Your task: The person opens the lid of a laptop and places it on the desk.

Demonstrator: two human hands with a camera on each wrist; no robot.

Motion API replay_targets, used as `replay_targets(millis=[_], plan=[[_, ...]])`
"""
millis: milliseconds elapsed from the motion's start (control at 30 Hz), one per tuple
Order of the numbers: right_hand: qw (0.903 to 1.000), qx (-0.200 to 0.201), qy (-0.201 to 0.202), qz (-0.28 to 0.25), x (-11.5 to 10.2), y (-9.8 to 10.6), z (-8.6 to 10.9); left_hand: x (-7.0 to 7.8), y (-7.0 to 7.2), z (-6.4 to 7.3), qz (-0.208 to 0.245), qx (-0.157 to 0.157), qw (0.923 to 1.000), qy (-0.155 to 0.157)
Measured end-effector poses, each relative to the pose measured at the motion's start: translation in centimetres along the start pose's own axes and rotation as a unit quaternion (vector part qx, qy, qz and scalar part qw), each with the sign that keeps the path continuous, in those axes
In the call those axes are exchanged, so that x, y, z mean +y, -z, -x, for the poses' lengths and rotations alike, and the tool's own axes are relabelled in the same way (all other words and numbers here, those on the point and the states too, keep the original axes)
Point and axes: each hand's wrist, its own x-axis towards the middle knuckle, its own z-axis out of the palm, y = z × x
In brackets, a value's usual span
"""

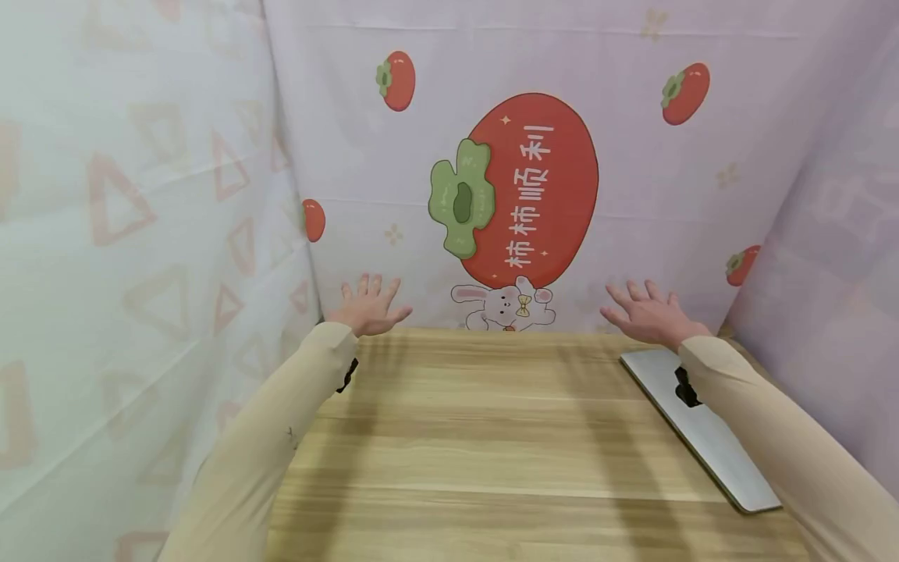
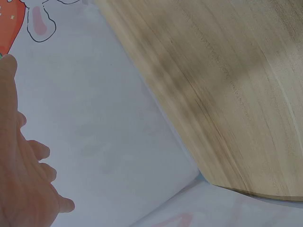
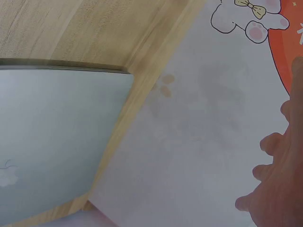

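Observation:
Both arms reach forward over a wooden table. My left hand (image 1: 368,306) is held up near the table's far left corner, fingers spread, with nothing in it. On the other side my right hand (image 1: 649,314) is raised in the same way, fingers apart and holding nothing. A closed silver laptop (image 1: 702,425) lies on the table's right side, partly hidden beneath the right forearm. Its lid, with a pale apple mark, fills the left of the right wrist view. Neither hand touches it.
The wooden tabletop (image 1: 477,445) spreads between the arms, with their shadows on it. A fabric backdrop (image 1: 351,156) printed with persimmons and a rabbit hangs behind its far edge. More fabric stands at the left (image 1: 140,312) and right (image 1: 836,257).

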Motion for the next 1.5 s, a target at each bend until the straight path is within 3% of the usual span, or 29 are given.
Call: replay_targets(millis=[267,400,667,833,1100,1333,1500], plan=[[0.9998,0.018,0.01,0.007,0.2,-0.1,0.0,1.4,-0.5,-0.6,-0.027,0.033,0.999,-0.016],[0.9995,0.022,0.021,0.012,0.1,-0.9,0.2,1.2,-1.2,-0.8,-0.036,0.049,0.9981,-0.012],[0.9989,0.037,0.026,-0.015,1.4,-2.7,1.5,1.8,-2.4,-0.8,-0.015,0.041,0.999,-0.007],[0.9966,0.05,0.028,-0.059,3.0,-4.0,3.4,3.8,-2.6,-1.0,-0.003,0.043,0.9989,-0.02],[0.9868,0.078,0.05,-0.133,5.6,-6.0,6.0,7.3,-4.9,-2.6,-0.018,0.025,0.9983,-0.05],[0.9817,0.107,0.032,-0.154,7.7,-6.8,8.7,11.2,-5.2,-3.2,0.005,0.018,0.9966,-0.081],[0.9769,0.117,0.009,-0.178,8.6,-7.3,10.5,13.3,-5.3,-3.2,-0.015,0.026,0.9939,-0.106]])
